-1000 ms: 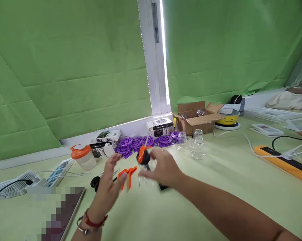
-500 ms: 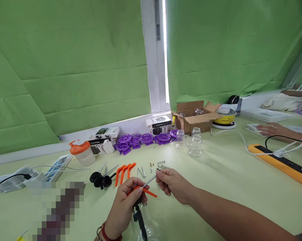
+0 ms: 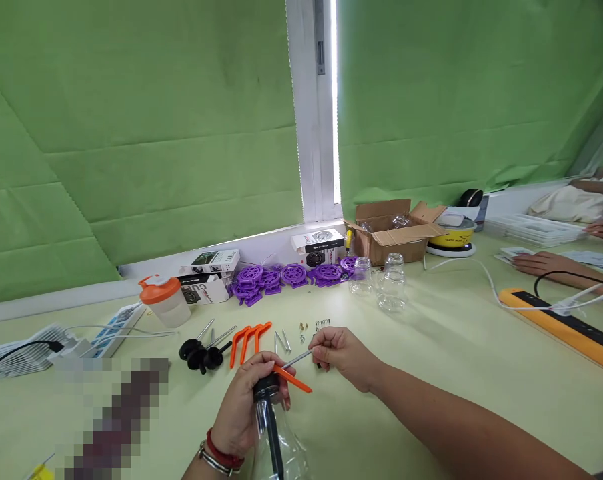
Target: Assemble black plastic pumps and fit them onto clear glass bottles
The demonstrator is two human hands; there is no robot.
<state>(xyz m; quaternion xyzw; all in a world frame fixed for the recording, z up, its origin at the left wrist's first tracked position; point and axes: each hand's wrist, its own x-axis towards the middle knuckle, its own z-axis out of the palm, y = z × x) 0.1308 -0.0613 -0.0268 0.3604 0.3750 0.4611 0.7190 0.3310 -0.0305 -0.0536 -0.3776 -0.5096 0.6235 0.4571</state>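
Note:
My left hand (image 3: 241,403) is closed around the black-topped neck of a clear bottle (image 3: 292,457), a dark tube running down inside it. An orange lever (image 3: 296,381) sticks out to the right from under the left thumb. Between my hands slants a thin metal rod (image 3: 297,359); its far end is pinched in the fingertips of my right hand (image 3: 346,357). A small dark piece shows under the right fingers, too small to name. Just beyond lie orange levers (image 3: 251,340), metal pins (image 3: 281,341), a spring (image 3: 323,324) and tiny brass bits (image 3: 303,327).
Black pump heads with rods (image 3: 199,357) lie left, near an orange-lidded cup (image 3: 165,303). Purple plastic parts (image 3: 294,275), clear bottles (image 3: 392,287) and a cardboard box (image 3: 399,243) line the back. An orange power strip (image 3: 556,320) and another person's hand (image 3: 539,262) are at right.
The bottle has come up and tilted, so its black top and more of its body show. My right hand has shifted slightly up, still at the rod's end.

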